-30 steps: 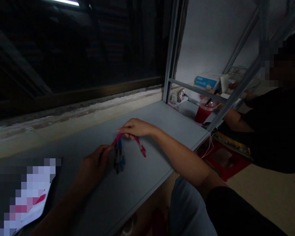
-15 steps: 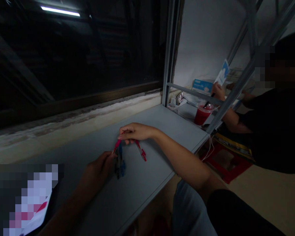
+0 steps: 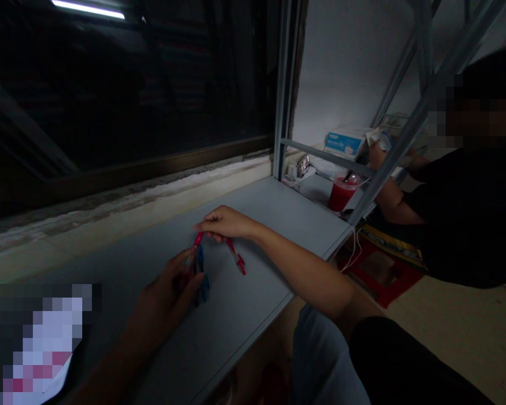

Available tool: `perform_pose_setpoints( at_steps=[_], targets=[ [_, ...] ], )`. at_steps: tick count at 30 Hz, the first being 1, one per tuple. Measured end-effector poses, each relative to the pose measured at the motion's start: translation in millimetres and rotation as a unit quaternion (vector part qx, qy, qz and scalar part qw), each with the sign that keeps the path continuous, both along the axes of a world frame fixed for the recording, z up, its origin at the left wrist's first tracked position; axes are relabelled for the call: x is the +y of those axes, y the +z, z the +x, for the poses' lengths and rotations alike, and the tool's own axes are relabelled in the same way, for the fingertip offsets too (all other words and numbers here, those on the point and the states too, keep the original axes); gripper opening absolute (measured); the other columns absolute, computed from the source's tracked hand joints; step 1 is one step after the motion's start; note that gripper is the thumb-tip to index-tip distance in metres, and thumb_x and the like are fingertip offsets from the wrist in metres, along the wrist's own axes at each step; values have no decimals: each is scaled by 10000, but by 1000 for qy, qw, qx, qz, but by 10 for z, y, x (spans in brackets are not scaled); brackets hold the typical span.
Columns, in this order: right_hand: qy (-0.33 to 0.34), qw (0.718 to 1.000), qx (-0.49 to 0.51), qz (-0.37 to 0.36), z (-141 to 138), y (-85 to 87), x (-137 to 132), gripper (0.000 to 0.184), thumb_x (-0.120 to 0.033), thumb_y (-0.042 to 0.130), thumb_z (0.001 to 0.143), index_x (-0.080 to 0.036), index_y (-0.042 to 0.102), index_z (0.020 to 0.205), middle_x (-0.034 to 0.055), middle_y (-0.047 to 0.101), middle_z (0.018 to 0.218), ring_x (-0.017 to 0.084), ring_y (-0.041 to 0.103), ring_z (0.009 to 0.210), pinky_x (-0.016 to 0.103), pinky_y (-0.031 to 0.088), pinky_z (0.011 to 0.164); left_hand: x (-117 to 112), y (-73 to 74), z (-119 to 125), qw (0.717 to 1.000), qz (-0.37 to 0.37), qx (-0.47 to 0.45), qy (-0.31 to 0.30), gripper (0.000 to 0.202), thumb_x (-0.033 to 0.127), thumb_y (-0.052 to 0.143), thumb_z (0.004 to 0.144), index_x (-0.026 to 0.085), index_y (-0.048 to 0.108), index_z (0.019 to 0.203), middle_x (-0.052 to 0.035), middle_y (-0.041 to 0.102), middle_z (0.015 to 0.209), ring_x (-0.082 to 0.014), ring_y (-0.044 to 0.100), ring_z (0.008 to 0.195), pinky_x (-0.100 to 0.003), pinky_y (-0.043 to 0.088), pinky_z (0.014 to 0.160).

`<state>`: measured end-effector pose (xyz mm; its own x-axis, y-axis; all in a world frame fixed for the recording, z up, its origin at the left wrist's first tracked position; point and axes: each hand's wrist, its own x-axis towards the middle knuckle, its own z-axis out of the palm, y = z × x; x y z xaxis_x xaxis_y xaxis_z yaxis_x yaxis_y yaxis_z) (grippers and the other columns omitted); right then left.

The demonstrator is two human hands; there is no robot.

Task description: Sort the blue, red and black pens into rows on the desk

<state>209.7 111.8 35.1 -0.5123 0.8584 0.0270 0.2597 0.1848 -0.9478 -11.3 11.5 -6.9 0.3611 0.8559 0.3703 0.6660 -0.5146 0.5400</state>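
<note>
Right hand (image 3: 220, 222) pinching slim red plastic pen (image 3: 198, 238), not set down; left hand (image 3: 166, 288): grip unclear.
Blue plastic pens (image 3: 200, 259) lying mid-frame.

The scene is dim: the gray table (image 3: 240, 320) is palest toward its far right end and sinks into shadow at its near left, where the left hand (image 3: 162, 292) is darker than the right hand (image 3: 225, 222). Beyond the table, the window (image 3: 185, 84) is nearly black except for a hard white strip of glare (image 3: 88, 9), and right of the table a co-worker's dark clothing (image 3: 468, 225) loses its detail. Blocky pixelation covers a bright surface (image 3: 53, 343) at the table's near left, while the red pen (image 3: 198, 239) above the table looks soft and grainy.
</note>
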Motion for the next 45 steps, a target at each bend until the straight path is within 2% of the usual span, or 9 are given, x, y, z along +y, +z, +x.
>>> perform_pose_setpoints(
  at_steps=[4,7,11,18,24,32,38,42,45],
  targets=[
    [0,1000,-5,-14,20,26,-19,362,-333,717,951,-136,603,669,-73,544,473,44,432,429,184,334,484,-51,-73,49,992,34,18,-123,397,531,601,1006,262,666,1290,-34,752,947,-189,735,760,-271,595,717],
    [31,998,-58,-9,53,40,-35,321,-301,716,944,-120,646,689,-69,560,472,39,429,427,178,341,486,-91,-88,103,985,46,30,-163,327,520,565,1037,260,713,1167,-38,748,934,-192,741,801,-282,607,773],
    [46,990,-129,-14,83,38,-39,328,-276,678,961,-118,654,675,-46,586,460,56,472,414,185,377,478,-150,-31,143,985,42,45,-161,308,460,495,1080,242,713,1088,-56,755,979,-207,746,876,-311,614,831],
    [34,989,-139,-46,112,27,-18,274,-257,686,949,-100,704,725,-38,613,461,57,498,391,170,416,459,-177,3,146,983,1,53,-173,308,377,453,1082,239,683,1233,-81,745,1081,-232,728,993,-373,611,922],
    [25,990,-128,-52,138,39,-4,262,-242,721,942,-91,716,728,-34,624,464,52,498,377,167,406,446,-142,-45,160,980,45,66,-181,316,325,451,1088,214,665,1291,-95,746,1144,-244,692,1071,-396,568,996],
    [39,989,-117,-84,159,56,7,280,-298,841,870,-89,711,734,-26,650,492,47,510,394,159,392,437,-119,-56,176,980,42,65,-181,287,305,450,1096,215,677,1246,-81,744,1098,-228,676,1028,-372,555,956],
    [43,987,-134,-82,179,86,-5,261,-287,825,891,-90,718,758,-32,651,501,55,532,421,166,398,451,-148,-45,178,981,36,63,-179,282,301,447,1104,215,676,1243,-75,726,1073,-221,678,1013,-364,570,931],
    [36,986,-141,-84,179,90,-3,284,-279,820,898,-94,694,722,-37,643,496,50,523,410,165,392,446,-138,-81,170,978,83,66,-180,274,331,527,1087,220,641,1310,-75,716,1130,-224,682,1048,-373,583,946],
    [34,984,-152,-84,175,87,-6,281,-269,819,899,-94,694,720,-34,646,494,51,523,406,163,388,442,-131,-94,184,972,139,54,-184,234,282,535,1088,211,647,1281,-67,707,1119,-201,684,1032,-343,587,933]
  ],
)
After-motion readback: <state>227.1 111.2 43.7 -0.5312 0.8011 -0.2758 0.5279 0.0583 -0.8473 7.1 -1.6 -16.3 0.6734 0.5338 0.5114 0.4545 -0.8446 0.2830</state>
